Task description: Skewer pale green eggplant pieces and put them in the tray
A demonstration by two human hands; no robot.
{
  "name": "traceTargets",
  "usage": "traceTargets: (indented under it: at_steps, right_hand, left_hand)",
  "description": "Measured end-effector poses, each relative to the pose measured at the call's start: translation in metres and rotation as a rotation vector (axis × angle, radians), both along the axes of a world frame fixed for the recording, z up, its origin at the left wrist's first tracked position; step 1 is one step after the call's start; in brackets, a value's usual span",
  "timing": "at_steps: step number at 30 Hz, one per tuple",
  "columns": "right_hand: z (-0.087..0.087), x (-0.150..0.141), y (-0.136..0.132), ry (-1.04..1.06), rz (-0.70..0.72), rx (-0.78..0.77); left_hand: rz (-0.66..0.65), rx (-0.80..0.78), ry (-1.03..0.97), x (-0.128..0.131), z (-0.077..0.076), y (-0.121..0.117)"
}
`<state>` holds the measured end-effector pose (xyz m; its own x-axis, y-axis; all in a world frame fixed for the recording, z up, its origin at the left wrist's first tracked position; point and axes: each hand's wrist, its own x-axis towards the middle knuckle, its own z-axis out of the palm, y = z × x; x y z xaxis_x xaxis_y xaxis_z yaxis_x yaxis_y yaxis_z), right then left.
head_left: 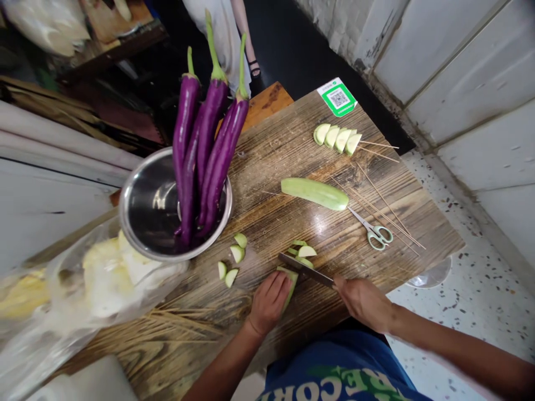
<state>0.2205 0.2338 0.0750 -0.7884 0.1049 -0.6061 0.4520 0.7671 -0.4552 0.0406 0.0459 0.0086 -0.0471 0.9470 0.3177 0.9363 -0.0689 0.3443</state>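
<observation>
My right hand (363, 303) is closed round the handle of a knife (307, 270), its blade pointing left across the end of a pale green zucchini piece (289, 298). Fingers of my left hand (271, 299) press that piece down on the wooden table, partly covering it. Just beyond the blade lie several cut half-round slices (306, 252). More slices (234, 262) are scattered to the left. A longer peeled zucchini half (314, 192) rests farther back, its right end by the tips of green-handled scissors (374, 231).
Long purple eggplants (204, 150) stand in a steel bowl (140, 209). Skewered slices (337, 138) lie near a QR card (337, 97). Loose wooden skewers (380, 211) are at right, more sticks (179, 324) at front left beside a plastic bag (112, 273). Another person's legs (242, 28) show beyond the table.
</observation>
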Motion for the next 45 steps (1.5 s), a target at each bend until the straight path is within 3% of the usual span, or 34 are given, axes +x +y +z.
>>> traceTargets:
  at_steps: [10, 23, 29, 34, 39, 45]
  right_hand:
    - [0.038, -0.001, -0.012, 0.073, 0.056, -0.023]
    - [0.035, -0.001, -0.014, 0.011, 0.065, -0.030]
    - [0.013, -0.007, -0.021, -0.046, 0.095, 0.016]
    - [0.001, -0.002, -0.012, -0.024, 0.052, 0.016]
    - [0.017, 0.000, -0.007, 0.007, 0.025, 0.007]
    - [0.038, 0.001, -0.021, 0.061, 0.050, -0.026]
  left_hand:
    - [0.041, 0.028, 0.041, 0.002, 0.004, -0.005]
    - [0.046, 0.056, 0.014, 0.004, -0.003, -0.010]
    - [0.039, 0.030, 0.007, 0.004, -0.001, -0.007]
    - [0.011, -0.058, 0.003, 0.003, 0.006, -0.010]
    - [0.021, -0.069, 0.017, 0.004, 0.006, -0.017]
    - [0.043, -0.029, 0.050, 0.006, 0.001, -0.021]
